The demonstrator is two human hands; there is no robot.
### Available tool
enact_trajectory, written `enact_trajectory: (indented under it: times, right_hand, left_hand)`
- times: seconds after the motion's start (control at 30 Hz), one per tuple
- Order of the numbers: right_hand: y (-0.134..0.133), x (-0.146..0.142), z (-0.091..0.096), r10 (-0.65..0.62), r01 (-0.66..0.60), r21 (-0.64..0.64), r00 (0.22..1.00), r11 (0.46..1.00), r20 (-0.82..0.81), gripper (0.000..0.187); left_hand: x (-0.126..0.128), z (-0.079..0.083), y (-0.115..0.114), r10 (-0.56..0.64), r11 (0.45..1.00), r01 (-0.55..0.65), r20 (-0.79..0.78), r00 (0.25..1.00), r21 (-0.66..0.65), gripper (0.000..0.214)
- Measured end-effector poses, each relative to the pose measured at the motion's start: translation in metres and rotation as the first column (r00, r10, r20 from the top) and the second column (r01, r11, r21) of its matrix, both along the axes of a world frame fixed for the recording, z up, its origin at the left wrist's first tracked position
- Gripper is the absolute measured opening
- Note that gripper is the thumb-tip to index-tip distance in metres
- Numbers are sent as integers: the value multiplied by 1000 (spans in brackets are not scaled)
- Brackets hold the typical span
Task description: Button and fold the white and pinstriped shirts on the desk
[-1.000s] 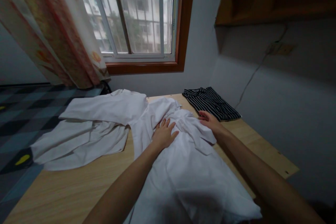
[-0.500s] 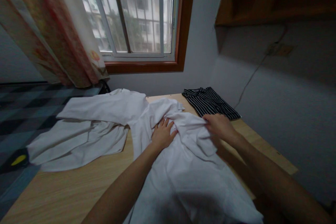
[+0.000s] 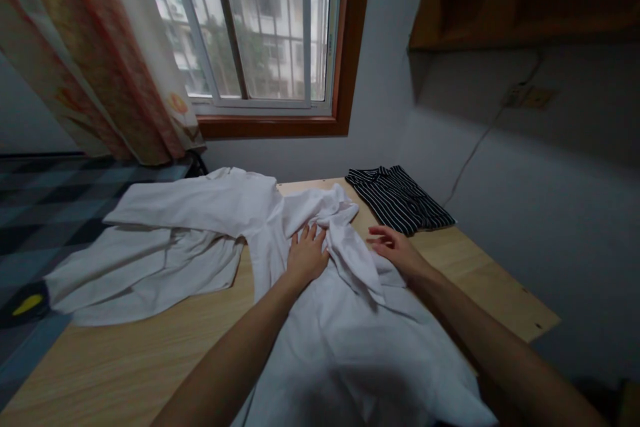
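A white long-sleeved shirt (image 3: pixel 345 320) lies spread and creased over the wooden table, its near end hanging toward me. My left hand (image 3: pixel 307 255) presses flat on its upper middle, fingers spread. Just right of the shirt's bunched cloth is my right hand (image 3: pixel 395 250), its fingers apart and curved, with nothing seen between them. Beneath and in front of it a fold of white cloth slants down to the right. One white sleeve (image 3: pixel 190 203) stretches out to the left.
A folded black-and-white striped garment (image 3: pixel 400 199) rests at the table's back right. More white cloth (image 3: pixel 155 273) lies at the left, over the table (image 3: pixel 165 353) edge by a checked bedcover (image 3: pixel 30 213). A wooden shelf (image 3: pixel 485 40) juts from the right wall.
My right hand has let go of the white cloth and moved left. The cloth it held has dropped inward into a narrow fold. My left hand stays in place.
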State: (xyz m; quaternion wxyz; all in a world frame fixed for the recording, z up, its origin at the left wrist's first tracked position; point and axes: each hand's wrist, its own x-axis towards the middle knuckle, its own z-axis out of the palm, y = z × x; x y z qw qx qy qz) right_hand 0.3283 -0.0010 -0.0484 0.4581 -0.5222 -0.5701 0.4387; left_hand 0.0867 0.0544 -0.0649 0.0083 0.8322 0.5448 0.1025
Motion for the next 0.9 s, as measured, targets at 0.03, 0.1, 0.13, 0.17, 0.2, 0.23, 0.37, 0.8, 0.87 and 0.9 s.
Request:
enact_trajectory:
  times: [0.03,0.1,0.13,0.17,0.2,0.23,0.37,0.8,0.87,0.9]
  right_hand:
    - [1,-3,-7,-30,30,1,997,1000,73,59]
    - [2,-14,-16,29,-30,8,986,1000,162,64]
    - [2,-21,-18,84,-89,16,981,996,174,66]
    - [2,-28,-19,133,-141,30,975,990,176,67]
    - [2,-36,-19,158,-170,53,972,984,176,66]
    - [3,-43,-19,154,-171,83,972,982,180,65]
    - [8,-58,-15,-13,-19,131,970,991,243,36]
    - [35,31,56,-482,528,372,849,764,-216,24]
    - [45,34,63,-316,402,288,900,869,-301,30]
    - [49,33,64,-250,331,213,908,919,-335,33]
  left_hand:
    - [0,0,0,-1,1000,1,0,1000,-4,56]
    - [0,2,-1,-3,1000,3,3,1000,-10,62]
    - [0,3,-2,-1,1000,1,6,1000,-12,65]
    - [0,4,-2,3,1000,-3,9,1000,-15,68]
    - [0,5,-3,7,1000,-7,8,1000,-18,70]
    - [-1,7,-4,10,1000,-10,2,1000,-23,71]
    - [-2,11,-6,-13,999,10,-67,998,-47,68]
    - [-1,-3,0,39,999,-39,-6,999,23,66]
    - [-2,-4,1,28,999,-27,-15,1000,30,64]
    - [-2,-4,1,24,999,-23,-19,1000,31,64]
